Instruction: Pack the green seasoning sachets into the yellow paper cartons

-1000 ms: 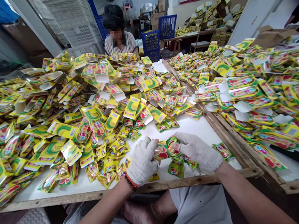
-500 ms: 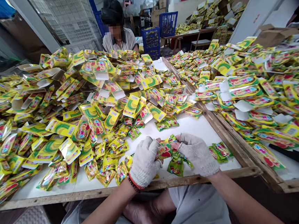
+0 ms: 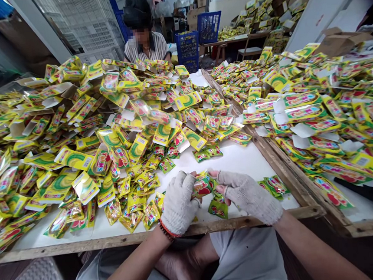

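Observation:
My left hand (image 3: 179, 201), in a white fingerless knit glove, grips a small yellow and green candy box (image 3: 202, 185) just above the table's front edge. At the box's right end, the fingertips of my gloved right hand (image 3: 248, 193) close on it; its opening is partly hidden. Green candy packets (image 3: 217, 208) lie right below the box, between my hands. More green packets (image 3: 275, 186) rest beyond my right hand, and a pair of packets (image 3: 207, 152) lies farther back. Loose yellow candy packets (image 3: 136, 202) are spread left of my left hand.
A high heap of yellow candy boxes (image 3: 82, 112) covers the table's left side. Past a wooden divider strip (image 3: 258, 144) lies another heap of boxes (image 3: 304, 112). A wooden rim (image 3: 117, 242) edges the front. Across the table sits a person (image 3: 146, 47) near blue crates (image 3: 188, 48).
My right hand has shifted slightly, its fingers spreading a little at the box's end. The box stays in my left hand, almost in the same place.

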The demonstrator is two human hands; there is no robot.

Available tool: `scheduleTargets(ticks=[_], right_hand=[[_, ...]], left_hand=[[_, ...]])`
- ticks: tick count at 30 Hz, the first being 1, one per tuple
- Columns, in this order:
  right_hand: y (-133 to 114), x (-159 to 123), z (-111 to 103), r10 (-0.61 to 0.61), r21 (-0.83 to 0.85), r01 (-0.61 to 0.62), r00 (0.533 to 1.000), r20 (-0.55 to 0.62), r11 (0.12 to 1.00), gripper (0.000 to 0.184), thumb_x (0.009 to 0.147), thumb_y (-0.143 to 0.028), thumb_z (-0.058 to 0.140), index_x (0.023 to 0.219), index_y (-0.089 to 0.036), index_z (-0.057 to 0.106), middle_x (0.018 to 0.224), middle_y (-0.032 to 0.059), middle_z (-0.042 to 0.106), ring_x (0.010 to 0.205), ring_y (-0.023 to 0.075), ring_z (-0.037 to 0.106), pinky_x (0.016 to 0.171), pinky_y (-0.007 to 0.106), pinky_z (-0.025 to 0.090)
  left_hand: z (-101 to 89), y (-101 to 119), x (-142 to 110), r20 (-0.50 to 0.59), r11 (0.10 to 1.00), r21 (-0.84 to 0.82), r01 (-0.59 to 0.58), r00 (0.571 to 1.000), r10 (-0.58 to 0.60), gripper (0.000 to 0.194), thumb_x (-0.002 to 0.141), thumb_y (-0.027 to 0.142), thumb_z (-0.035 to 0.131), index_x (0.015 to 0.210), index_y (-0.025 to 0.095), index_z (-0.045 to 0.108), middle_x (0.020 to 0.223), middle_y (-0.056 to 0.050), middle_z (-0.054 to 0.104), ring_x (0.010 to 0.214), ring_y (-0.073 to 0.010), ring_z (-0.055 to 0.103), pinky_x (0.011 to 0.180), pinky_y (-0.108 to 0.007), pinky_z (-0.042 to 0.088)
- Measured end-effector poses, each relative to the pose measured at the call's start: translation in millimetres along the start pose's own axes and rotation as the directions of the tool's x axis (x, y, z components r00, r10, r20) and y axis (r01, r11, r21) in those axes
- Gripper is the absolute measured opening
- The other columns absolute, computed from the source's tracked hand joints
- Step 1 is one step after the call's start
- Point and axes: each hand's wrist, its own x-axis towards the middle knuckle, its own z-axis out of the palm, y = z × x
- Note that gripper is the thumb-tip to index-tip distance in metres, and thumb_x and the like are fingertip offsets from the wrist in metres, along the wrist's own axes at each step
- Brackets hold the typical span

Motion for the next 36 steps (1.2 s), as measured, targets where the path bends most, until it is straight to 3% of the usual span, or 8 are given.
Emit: scheduleTargets(ticks=[3,7,12,14,17,21,28,36], right_hand=[[-2,-8,2,0.038,0.093,-0.044,0.997,0.071,0.995,0.047,0.082,-0.031,0.055,0.127,-0.016,0.056,0.071,0.0006,0.071,0.046,0.0103,0.054,0.047,0.022,0.042],[-2,-10,7,0.032,0.009,-0.037,0.945,0.326,0.999,0.02,0.083,-0.032,0.054,0.087,-0.016,0.066,0.047,-0.0014,0.062,0.044,0.012,0.053,0.046,0.022,0.039],[-7,2,3,0.028,-0.169,0.009,0.977,0.213,0.986,0.012,0.078,-0.025,0.055,0.068,-0.02,0.06,0.049,-0.0025,0.06,0.039,0.0101,0.05,0.043,0.021,0.036],[-8,3,1,-0.031,-0.167,0.057,0.987,0.158,0.984,0.006,0.075,-0.024,0.059,0.074,-0.021,0.065,0.066,-0.0004,0.067,0.045,0.01,0.052,0.046,0.022,0.039],[-4,-2,0,-0.051,-0.091,0.048,0.998,-0.033,0.995,0.018,0.079,-0.029,0.058,0.095,-0.023,0.066,0.085,0.0014,0.07,0.059,0.0132,0.059,0.053,0.024,0.044],[14,-9,6,-0.049,-0.011,0.048,0.942,-0.332,0.999,0.019,0.081,-0.034,0.059,0.095,-0.021,0.06,0.093,0.0044,0.068,0.08,0.0179,0.063,0.07,0.027,0.049],[36,-12,28,-0.008,0.244,0.064,0.974,-0.226,0.968,0.032,0.078,-0.034,0.065,0.105,-0.021,0.053,0.103,0.0061,0.066,0.091,0.0188,0.064,0.082,0.031,0.051],[26,-8,17,-0.023,0.301,0.092,0.974,-0.227,0.949,0.048,0.075,-0.035,0.069,0.116,-0.023,0.045,0.096,0.0032,0.067,0.082,0.0171,0.065,0.075,0.029,0.054]], left_hand=[[-1.0,-3,1,-0.014,1.0,0.022,-0.019,1.0,0.019,0.061,0.07,0.021,0.059,0.129,0.022,0.044,0.109,-0.008,0.05,0.103,-0.0273,0.05,0.086,-0.04,0.044],[-0.1,4,-1,0.041,0.998,-0.013,-0.068,0.997,0.068,0.063,0.068,0.015,0.058,0.129,0.024,0.046,0.108,-0.007,0.052,0.099,-0.0265,0.051,0.085,-0.04,0.045],[-6.1,11,-2,0.109,0.965,-0.261,-0.035,0.992,0.065,0.05,0.076,0.028,0.062,0.124,0.022,0.049,0.114,-0.009,0.057,0.107,-0.0287,0.053,0.094,-0.044,0.042],[-6.4,11,-2,0.19,0.858,-0.509,0.064,0.981,0.039,0.033,0.083,0.033,0.057,0.114,0.022,0.053,0.108,-0.007,0.062,0.103,-0.0253,0.058,0.093,-0.041,0.045],[2.2,9,-5,0.277,0.49,-0.827,0.277,0.958,-0.073,0.024,0.088,0.035,0.053,0.105,0.021,0.046,0.1,-0.005,0.065,0.091,-0.0194,0.064,0.082,-0.035,0.052],[17.7,9,-15,0.247,0.218,-0.933,0.285,0.951,-0.186,0.03,0.086,0.032,0.058,0.106,0.021,0.038,0.104,-0.006,0.063,0.093,-0.017,0.064,0.085,-0.034,0.053],[17.0,7,-24,0.237,0.436,-0.857,0.276,0.961,-0.141,0.04,0.086,0.03,0.058,0.121,0.019,0.045,0.09,-0.003,0.06,0.082,-0.0151,0.06,0.081,-0.033,0.051],[25.6,7,-32,0.154,0.389,-0.898,0.207,0.975,-0.162,0.03,0.086,0.028,0.058,0.113,0.02,0.05,0.095,-0.004,0.061,0.089,-0.0171,0.06,0.086,-0.033,0.049]])
